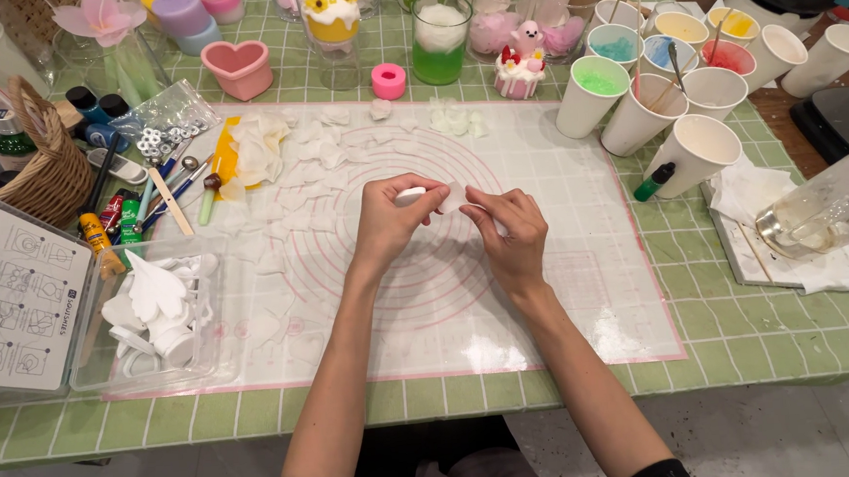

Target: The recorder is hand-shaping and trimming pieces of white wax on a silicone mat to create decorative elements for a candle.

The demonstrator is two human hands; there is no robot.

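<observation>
Both hands meet over the middle of a translucent mat [565, 289] printed with pink rings. My left hand [391, 221] pinches a small white wax-like piece [410, 196] between thumb and fingers. My right hand [510, 231] touches the same cluster, holding a thin white petal-like piece [454, 199] against it. Several flat white petal pieces [302, 162] lie spread across the mat's far left part, and a few more [455, 119] sit near its far edge.
A clear box [89, 372] of white shapes sits at the left, beside its lid [16, 298]. A wicker basket [52, 178] and tools lie far left. Paper cups [593, 96] with coloured contents stand far right, a glass jug [830, 209] at right.
</observation>
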